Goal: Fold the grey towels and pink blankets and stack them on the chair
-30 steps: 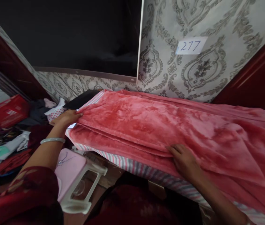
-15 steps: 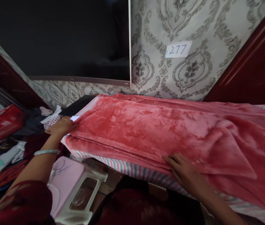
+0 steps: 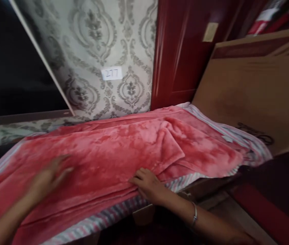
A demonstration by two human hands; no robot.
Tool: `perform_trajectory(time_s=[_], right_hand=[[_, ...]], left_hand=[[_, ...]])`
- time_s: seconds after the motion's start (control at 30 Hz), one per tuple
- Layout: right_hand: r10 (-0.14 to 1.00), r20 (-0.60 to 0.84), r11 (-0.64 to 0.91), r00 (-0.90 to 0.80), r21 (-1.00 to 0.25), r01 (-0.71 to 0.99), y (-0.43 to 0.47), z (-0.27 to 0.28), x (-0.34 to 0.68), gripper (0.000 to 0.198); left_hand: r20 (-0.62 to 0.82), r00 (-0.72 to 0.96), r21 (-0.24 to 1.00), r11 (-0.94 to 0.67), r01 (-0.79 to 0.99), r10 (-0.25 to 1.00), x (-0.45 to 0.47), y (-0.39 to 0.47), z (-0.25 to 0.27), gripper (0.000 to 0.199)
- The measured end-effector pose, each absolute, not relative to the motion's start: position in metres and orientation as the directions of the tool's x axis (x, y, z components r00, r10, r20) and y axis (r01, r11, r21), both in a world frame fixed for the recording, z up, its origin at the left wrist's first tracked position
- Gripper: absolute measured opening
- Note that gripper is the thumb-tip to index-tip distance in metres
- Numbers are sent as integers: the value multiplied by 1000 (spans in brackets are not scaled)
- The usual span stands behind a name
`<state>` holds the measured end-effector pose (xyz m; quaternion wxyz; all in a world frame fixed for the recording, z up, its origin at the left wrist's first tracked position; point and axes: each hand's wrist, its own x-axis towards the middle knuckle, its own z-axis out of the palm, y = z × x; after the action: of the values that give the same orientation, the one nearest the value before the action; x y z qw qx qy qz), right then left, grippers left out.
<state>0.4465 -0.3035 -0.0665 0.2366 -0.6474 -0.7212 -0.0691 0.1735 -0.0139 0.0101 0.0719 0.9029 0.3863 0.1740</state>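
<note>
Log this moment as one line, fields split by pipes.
left hand: over pink blanket, contact unclear | right hand: on blanket's near folds | striped fabric: along blanket's near edge

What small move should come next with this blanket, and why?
Probably bring the left hand across to smooth the rumpled flap: that part of the pink blanket lies creased and skewed, while the right hand rests near the folded front edge and could steady it.
</note>
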Motion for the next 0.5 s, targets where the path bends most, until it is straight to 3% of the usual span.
perform_trajectory(time_s=[0.13, 0.23, 0.33, 0.5], right_hand=[[894, 444, 223, -60, -323, 920, -321, -49, 458, 36], [818, 569, 191, 86, -409, 892, -339, -44, 494, 35], [609, 713, 25, 347, -455, 890, -368, -42, 558, 30], [155, 719, -450, 678, -559, 696, -449, -51, 671, 32]], left_hand=[[185, 859, 392, -837, 381, 478, 286, -55, -4, 62], [194, 892, 401, -863, 308, 408, 347, -56, -9, 67], [250, 896, 347, -898, 272, 368, 387, -50, -22, 69], [256, 916, 134, -949, 284, 310, 411, -58, -67, 64]])
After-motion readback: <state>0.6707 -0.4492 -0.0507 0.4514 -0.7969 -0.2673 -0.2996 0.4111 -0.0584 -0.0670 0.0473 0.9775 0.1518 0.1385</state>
